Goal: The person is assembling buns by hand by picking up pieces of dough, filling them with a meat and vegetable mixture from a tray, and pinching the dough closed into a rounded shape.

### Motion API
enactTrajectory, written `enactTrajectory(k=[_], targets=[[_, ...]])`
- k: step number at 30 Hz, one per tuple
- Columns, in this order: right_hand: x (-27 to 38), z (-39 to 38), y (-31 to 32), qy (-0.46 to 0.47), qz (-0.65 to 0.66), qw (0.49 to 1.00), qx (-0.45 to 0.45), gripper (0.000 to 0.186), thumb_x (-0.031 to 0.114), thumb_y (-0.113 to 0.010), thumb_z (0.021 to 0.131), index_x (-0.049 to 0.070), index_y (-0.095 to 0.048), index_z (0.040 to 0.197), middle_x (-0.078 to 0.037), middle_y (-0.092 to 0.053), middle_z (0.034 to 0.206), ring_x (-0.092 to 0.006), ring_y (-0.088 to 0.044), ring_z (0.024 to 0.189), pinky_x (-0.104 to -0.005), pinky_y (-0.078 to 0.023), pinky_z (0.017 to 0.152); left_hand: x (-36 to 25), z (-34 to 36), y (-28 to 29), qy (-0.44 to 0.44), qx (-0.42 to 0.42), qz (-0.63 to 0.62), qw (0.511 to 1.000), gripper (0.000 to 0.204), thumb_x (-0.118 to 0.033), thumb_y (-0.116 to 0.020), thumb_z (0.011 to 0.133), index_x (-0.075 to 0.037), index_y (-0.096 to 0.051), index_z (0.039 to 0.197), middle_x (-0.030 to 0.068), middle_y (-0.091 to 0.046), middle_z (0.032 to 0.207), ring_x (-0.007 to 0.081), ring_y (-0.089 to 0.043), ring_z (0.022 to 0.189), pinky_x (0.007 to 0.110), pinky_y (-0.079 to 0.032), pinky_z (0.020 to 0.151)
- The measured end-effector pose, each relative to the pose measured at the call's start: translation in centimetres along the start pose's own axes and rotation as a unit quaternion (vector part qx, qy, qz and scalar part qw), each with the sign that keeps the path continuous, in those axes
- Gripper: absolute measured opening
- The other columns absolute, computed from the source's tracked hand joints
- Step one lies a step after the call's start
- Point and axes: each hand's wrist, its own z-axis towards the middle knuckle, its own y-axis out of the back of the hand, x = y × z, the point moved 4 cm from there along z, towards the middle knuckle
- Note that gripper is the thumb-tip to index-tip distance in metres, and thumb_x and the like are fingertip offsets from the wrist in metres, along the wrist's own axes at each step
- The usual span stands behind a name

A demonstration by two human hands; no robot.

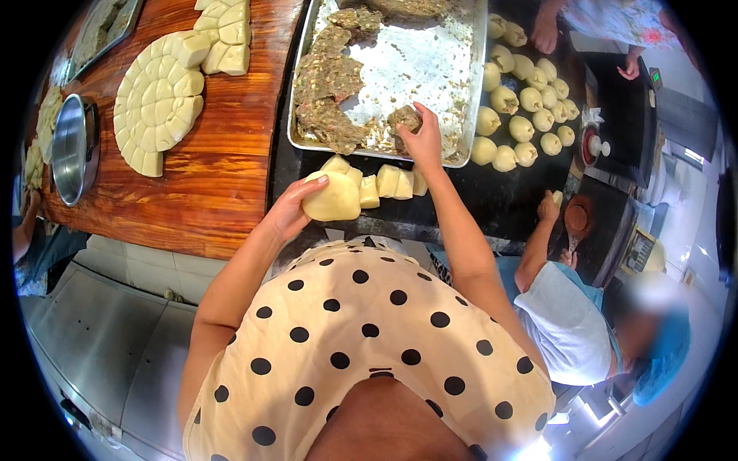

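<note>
My left hand [289, 210] grips a round flat disc of pale dough [332, 199] by its left edge, with the thumb on top. Above the near edge of a large metal tray [461, 157], my right hand [424, 143] is closed around a lump of brownish meat filling [403, 119]. More filling [329, 83] covers the left part of the tray, and smears of it cling to the bare metal. Several cut dough pieces [369, 192] lie in a row between the disc and the tray, partly hidden behind the disc.
Several rounded dough balls [530, 99] stand right of the tray. On the wooden table [231, 154] lies a big round of cut dough [157, 104]. A metal pot [71, 150] stands far left. Co-workers' hands [548, 209] are at the right; one person holds a brown round tool [577, 218].
</note>
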Motion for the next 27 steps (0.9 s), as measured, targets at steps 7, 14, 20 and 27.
enactTrajectory(k=[7, 14, 20, 27], targets=[[1.9, 0.9, 0.4, 0.049, -0.133, 0.987, 0.075, 0.063, 0.029, -0.075, 0.079, 0.002, -0.053, 0.131, -0.018, -0.057, 0.124, -0.0343, -0.054, 0.117, -0.0406, -0.046, 0.097, -0.2, 0.1, -2.2, 0.016, -0.007, 0.09, 0.996, 0.047, -0.029, -0.065, 0.093, 0.0, -0.054, 0.129, 0.0098, -0.063, 0.122, 0.019, -0.061, 0.113, 0.034, -0.048, 0.098], [-1.5, 0.9, 1.3, -0.126, 0.154, 0.979, 0.031, 0.055, 0.029, -0.08, 0.08, 0.006, -0.062, 0.126, -0.011, -0.062, 0.114, -0.0241, -0.06, 0.103, -0.0357, -0.049, 0.088, -2.0, 2.0, -6.1, -0.04, -0.029, 0.128, 0.991, 0.051, -0.032, -0.062, 0.095, -0.002, -0.049, 0.134, 0.0102, -0.059, 0.128, 0.0197, -0.059, 0.116, 0.035, -0.048, 0.096], [4.1, -1.3, 6.2, -0.155, 0.359, 0.919, 0.045, 0.053, 0.021, -0.079, 0.083, 0.006, -0.06, 0.13, -0.007, -0.062, 0.116, -0.0144, -0.059, 0.101, -0.0282, -0.049, 0.088, -2.5, 5.7, -7.8, -0.029, -0.028, 0.051, 0.998, 0.051, -0.04, -0.055, 0.098, -0.003, -0.05, 0.133, 0.0101, -0.06, 0.127, 0.0222, -0.06, 0.117, 0.038, -0.05, 0.099], [12.1, -5.4, 8.2, 0.211, 0.004, 0.975, -0.07, 0.055, 0.017, -0.075, 0.081, 0.004, -0.056, 0.132, -0.015, -0.059, 0.131, -0.0331, -0.059, 0.117, -0.038, -0.048, 0.099, -3.3, 6.8, -14.7, -0.069, 0.077, 0.006, 0.995, 0.047, -0.044, -0.057, 0.097, -0.01, -0.053, 0.13, 0.0036, -0.059, 0.117, 0.0157, -0.061, 0.105, 0.037, -0.056, 0.088]])
